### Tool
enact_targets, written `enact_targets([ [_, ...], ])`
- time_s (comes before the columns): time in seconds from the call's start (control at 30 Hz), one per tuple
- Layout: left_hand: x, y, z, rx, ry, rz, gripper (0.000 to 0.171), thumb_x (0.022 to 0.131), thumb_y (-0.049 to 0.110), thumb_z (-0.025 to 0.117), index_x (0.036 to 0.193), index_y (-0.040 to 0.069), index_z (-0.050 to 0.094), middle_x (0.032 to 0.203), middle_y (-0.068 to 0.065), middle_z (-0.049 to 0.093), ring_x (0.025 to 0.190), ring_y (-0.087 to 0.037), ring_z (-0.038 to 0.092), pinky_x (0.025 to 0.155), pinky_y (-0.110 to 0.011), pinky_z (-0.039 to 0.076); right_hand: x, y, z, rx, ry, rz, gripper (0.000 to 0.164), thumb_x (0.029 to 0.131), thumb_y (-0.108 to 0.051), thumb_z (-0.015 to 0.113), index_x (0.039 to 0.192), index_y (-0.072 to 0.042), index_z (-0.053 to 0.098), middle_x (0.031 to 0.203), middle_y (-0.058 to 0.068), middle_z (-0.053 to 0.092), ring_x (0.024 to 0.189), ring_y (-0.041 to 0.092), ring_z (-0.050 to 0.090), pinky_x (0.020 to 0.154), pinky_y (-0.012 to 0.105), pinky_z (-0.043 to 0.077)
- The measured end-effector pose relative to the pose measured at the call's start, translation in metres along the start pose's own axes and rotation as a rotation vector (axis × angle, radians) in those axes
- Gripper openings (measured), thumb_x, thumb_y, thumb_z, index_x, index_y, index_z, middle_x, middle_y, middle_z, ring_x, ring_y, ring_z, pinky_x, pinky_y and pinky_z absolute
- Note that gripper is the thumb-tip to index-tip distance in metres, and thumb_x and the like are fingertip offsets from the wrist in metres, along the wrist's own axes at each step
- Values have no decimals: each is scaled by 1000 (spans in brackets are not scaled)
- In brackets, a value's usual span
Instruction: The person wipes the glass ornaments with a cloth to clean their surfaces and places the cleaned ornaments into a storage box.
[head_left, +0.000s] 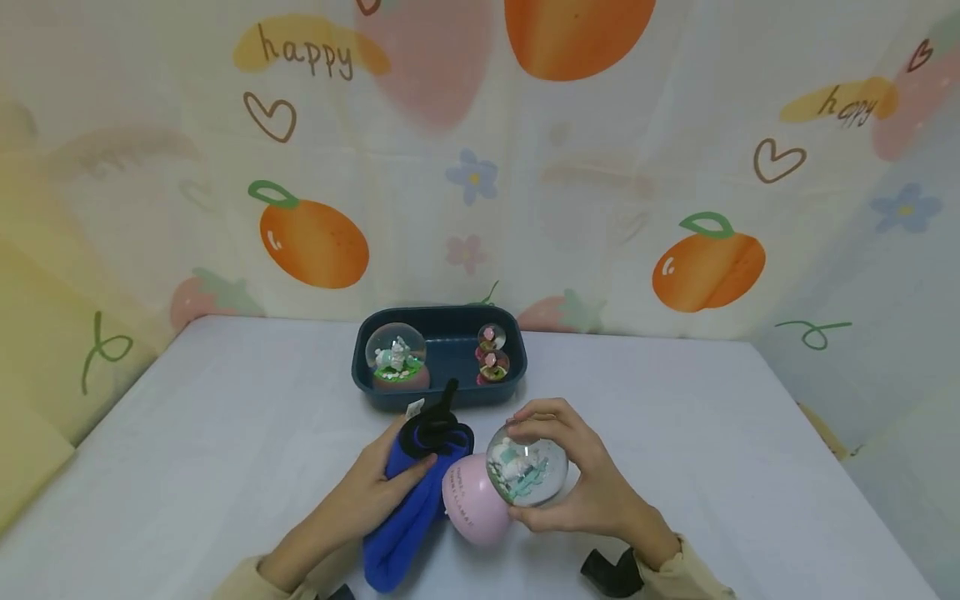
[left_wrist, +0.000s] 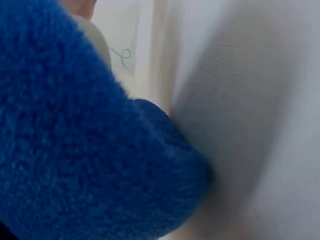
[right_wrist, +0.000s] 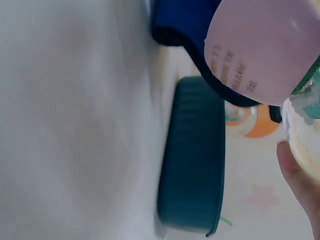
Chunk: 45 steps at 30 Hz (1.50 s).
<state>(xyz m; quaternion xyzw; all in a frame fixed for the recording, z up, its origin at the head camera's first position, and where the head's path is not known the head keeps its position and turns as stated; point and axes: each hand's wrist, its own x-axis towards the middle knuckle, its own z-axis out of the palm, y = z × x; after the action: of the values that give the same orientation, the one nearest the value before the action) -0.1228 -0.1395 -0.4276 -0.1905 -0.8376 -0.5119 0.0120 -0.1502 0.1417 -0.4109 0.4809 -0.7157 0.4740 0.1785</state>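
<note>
In the head view my right hand [head_left: 581, 471] grips a snow globe [head_left: 527, 468] by its clear ball, fingers over the top and thumb beneath. The globe is tilted so that its pink base [head_left: 476, 500] faces left, with printed lettering on it. A blue fluffy cloth [head_left: 416, 508] with black edging and a black loop hangs folded from my left hand [head_left: 378, 483], which holds it beside the base. In the left wrist view the cloth [left_wrist: 100, 135] fills much of the picture. The right wrist view shows the pink base [right_wrist: 260, 50] close in front of the cloth [right_wrist: 182, 22].
Behind the hands, a dark teal tray [head_left: 450, 400] stands on the white-covered table [head_left: 255, 417]. Inside it are another snow globe [head_left: 397, 358] at the left and two small globe ornaments [head_left: 492, 354] at the right. A fruit-patterned curtain [head_left: 525, 208] hangs behind.
</note>
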Motion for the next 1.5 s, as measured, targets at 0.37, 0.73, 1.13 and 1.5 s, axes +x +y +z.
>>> enact_targets([
  [0.37, -4, -1, 1, 149, -240, 8, 47, 96, 41, 63, 138, 27, 48, 127, 9, 65, 115, -10, 61, 97, -36, 49, 19, 17, -14, -34, 211, 96, 82, 52, 2, 92, 122, 7, 51, 131, 13, 56, 124, 19, 52, 100, 26, 49],
  [0.73, -8, 6, -2, 115, -376, -35, 45, 93, 49, 63, 136, 37, 51, 122, 12, 66, 105, -7, 61, 87, -29, 49, 64, 41, -1, -204, 255, 73, 78, 56, -5, 93, 123, 2, 53, 130, 16, 55, 120, 25, 53, 95, 29, 49],
  [1.13, -8, 12, 0, 169, -426, -65, 56, 91, 43, 66, 141, 27, 47, 123, 5, 65, 105, -6, 59, 87, -30, 49, 99, 67, 16, -310, 168, 53, 72, 63, -11, 91, 123, 0, 52, 128, 18, 55, 121, 27, 54, 97, 42, 52],
  [1.5, -9, 13, 1, 215, -425, -108, 57, 88, 43, 67, 139, 27, 48, 122, 3, 64, 105, -9, 59, 85, -33, 49, 106, 85, 30, -365, 95, 82, 70, 64, -12, 92, 122, 0, 55, 131, 18, 56, 122, 30, 56, 99, 43, 50],
])
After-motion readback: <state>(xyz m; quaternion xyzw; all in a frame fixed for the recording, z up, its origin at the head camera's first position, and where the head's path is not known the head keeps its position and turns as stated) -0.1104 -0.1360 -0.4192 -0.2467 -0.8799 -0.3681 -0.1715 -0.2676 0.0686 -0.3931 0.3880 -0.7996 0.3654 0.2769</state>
